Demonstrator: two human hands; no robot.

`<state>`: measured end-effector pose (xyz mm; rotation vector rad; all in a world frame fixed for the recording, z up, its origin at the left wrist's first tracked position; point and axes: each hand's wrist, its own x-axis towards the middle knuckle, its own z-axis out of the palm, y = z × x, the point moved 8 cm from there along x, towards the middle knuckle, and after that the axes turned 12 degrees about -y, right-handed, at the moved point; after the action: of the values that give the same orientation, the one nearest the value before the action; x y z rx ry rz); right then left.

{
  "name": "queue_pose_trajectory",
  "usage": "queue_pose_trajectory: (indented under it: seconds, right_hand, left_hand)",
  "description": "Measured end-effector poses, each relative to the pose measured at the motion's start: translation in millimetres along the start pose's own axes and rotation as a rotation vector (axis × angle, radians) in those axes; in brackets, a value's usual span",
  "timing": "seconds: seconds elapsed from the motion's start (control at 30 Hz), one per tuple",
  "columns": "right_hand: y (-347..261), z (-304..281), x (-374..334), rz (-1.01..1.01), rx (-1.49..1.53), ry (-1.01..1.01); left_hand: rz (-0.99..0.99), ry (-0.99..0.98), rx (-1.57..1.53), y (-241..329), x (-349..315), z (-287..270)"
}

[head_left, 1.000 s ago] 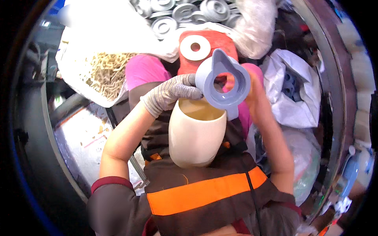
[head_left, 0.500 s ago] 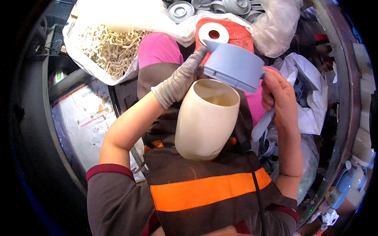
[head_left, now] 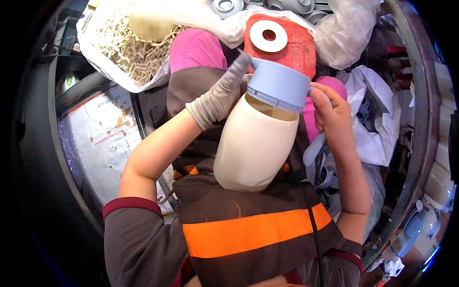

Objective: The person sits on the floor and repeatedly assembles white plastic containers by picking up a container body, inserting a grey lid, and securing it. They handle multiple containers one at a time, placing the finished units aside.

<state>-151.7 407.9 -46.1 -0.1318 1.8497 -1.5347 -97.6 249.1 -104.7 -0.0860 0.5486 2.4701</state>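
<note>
A cream, barrel-shaped jug body (head_left: 256,148) stands tilted on my lap. My left hand (head_left: 221,93), in a grey glove, is closed around its upper left side; its fingertips are partly hidden behind. On the open mouth sits a light blue jug top (head_left: 278,86), with a pointed spout towards my glove. It is slightly aslant, and a gap shows below its rim at the near right. My bare right hand (head_left: 332,107) grips the top's light blue handle (head_left: 314,149), which hangs down beside the jug.
A white ring (head_left: 268,36) lies on a red cloth pad (head_left: 296,57) beyond the jug. A bag of short cream pieces (head_left: 114,55) is at far left, with a blurred cream shape over it. Grey round parts (head_left: 227,7) fill the back; a white bag (head_left: 375,110) stands right.
The blue top has come down and left from above the jug onto its mouth. My right hand moved with it, and the left stays at the jug's side.
</note>
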Motion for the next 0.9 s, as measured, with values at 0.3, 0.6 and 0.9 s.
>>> queue_pose_trajectory:
  seconds: [0.3, 0.6, 0.9]
  right_hand:
    - [-11.8, 9.0, -6.5, -0.209, -0.335, 0.0]
    - [3.6, 3.0, -5.7, -0.289, -0.385, -0.061]
    - [3.6, 7.2, -9.7, -0.106, -0.278, -0.297]
  left_hand:
    - [-0.045, -0.012, 0.42, 1.4, -12.3, 8.3]
    - [-0.134, 0.038, 0.64, -0.7, -12.0, 11.5]
    - [-0.183, 0.03, 0.653, 3.8, -11.1, 37.3]
